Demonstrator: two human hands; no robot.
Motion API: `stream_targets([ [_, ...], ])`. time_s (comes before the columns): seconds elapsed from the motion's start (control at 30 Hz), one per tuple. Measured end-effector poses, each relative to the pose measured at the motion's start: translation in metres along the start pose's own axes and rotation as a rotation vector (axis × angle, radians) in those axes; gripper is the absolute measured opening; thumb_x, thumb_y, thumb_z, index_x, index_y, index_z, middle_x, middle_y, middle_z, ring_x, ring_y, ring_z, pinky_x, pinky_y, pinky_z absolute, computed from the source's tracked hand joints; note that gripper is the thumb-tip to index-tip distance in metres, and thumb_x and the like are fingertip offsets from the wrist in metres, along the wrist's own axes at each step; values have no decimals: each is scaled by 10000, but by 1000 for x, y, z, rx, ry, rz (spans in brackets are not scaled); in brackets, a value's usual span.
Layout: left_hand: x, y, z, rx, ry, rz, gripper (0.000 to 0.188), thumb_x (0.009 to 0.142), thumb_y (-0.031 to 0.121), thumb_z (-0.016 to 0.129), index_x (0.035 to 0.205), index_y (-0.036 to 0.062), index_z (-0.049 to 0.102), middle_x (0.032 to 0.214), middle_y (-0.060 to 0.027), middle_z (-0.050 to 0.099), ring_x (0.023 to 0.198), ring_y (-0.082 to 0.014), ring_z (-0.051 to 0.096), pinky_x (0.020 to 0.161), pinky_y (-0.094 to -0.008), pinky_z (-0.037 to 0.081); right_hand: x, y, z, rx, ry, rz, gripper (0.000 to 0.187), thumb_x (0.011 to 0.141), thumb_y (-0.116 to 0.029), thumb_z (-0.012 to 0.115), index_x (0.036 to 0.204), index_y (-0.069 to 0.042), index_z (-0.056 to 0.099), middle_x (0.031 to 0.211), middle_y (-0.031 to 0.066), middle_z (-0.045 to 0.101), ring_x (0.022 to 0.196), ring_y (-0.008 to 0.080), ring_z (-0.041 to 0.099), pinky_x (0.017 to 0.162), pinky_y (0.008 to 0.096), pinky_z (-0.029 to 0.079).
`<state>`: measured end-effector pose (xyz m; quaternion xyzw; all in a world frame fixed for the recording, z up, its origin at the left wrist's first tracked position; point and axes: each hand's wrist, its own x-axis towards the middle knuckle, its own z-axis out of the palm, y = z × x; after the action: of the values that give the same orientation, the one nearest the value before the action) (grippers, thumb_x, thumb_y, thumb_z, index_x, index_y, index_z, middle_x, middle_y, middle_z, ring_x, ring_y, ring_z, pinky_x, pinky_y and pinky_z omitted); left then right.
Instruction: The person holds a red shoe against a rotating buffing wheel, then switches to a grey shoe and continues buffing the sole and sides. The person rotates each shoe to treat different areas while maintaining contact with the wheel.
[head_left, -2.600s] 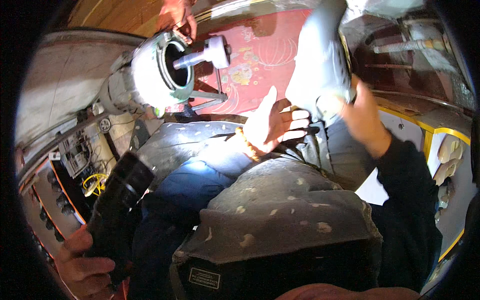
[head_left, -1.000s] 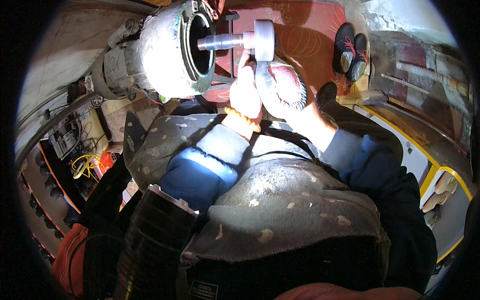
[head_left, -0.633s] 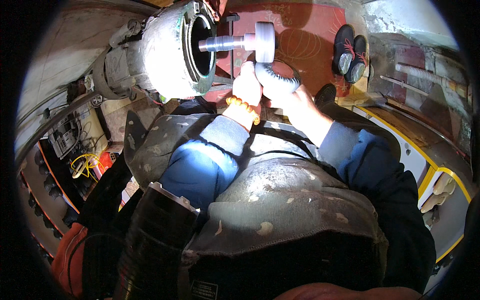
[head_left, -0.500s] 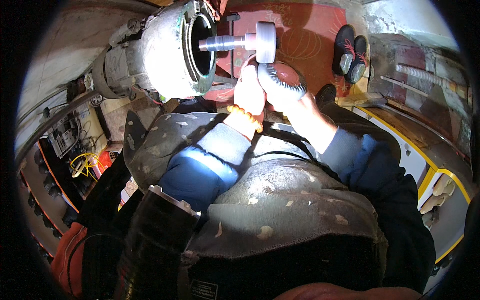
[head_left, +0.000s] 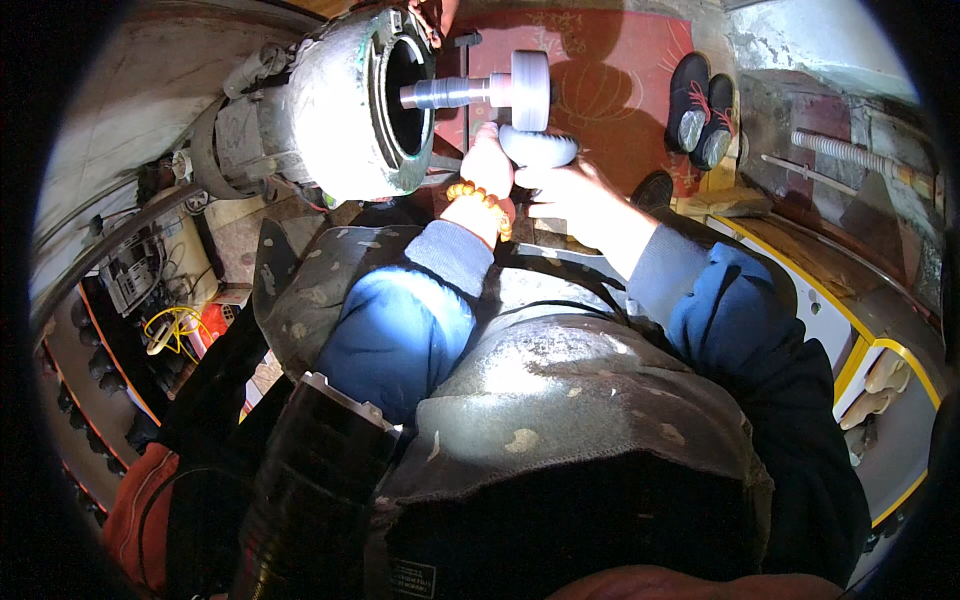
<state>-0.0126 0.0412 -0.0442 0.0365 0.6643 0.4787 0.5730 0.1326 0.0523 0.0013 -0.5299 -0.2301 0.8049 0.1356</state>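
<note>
A rounded, pale grey piece (head_left: pixel 540 149) with a darker edge is between my two hands, just below a spinning wheel (head_left: pixel 531 90); I cannot make out its kind. My left hand (head_left: pixel 487 166), with amber beads at the wrist, closes on its left end. From the right, my right hand (head_left: pixel 578 202) grips its near side, fingers pointing left. The wheel is blurred by its turning and sits on a metal spindle (head_left: pixel 448 93) that comes out of a round machine housing (head_left: pixel 345 110). Whether the piece touches the wheel cannot be told.
A red mat (head_left: pixel 610 60) lies beyond the wheel, with dark shoes (head_left: pixel 692 105) at its right. Yellow-edged shelving (head_left: pixel 850 370) stands at the right. A black hose (head_left: pixel 310 470) runs at lower left. A stained apron (head_left: pixel 560 350) covers my lap.
The piece has turned: its reddish middle and notched dark rim faced up before, and now its pale side shows. My right hand has shifted its hold; my left has moved slightly left.
</note>
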Motion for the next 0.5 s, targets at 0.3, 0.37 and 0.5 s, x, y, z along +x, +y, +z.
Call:
stream_targets([
  [0.3, -4, -7, 10, -88, 12, -32, 514, 1146, 428, 378, 1308, 31, 661, 1229, -132, 746, 1154, -313, 712, 1037, -438, 563, -13, 9, -7, 46, 15, -118, 500, 916, -213, 866, 1359, -62, 688, 1172, 72, 731, 1007, 174, 687, 873, 354, 584],
  [0.37, -3, -5, 11, -99, 10, -34, 511, 1146, 429, 382, 1309, 32, 660, 1231, -130, 745, 1157, -312, 710, 1040, -436, 561, -14, 10, -8, 47, 20, -124, 468, 924, -212, 854, 1339, -62, 700, 1151, 62, 728, 984, 169, 676, 860, 352, 574],
  [0.5, 2, -1, 9, -170, -41, -79, 505, 1147, 430, 391, 1311, 34, 657, 1236, -126, 743, 1164, -309, 707, 1044, -433, 558, -4, 11, -6, 77, 39, -50, 405, 926, -211, 834, 1285, -60, 723, 1083, 50, 729, 958, 172, 671, 836, 354, 564],
])
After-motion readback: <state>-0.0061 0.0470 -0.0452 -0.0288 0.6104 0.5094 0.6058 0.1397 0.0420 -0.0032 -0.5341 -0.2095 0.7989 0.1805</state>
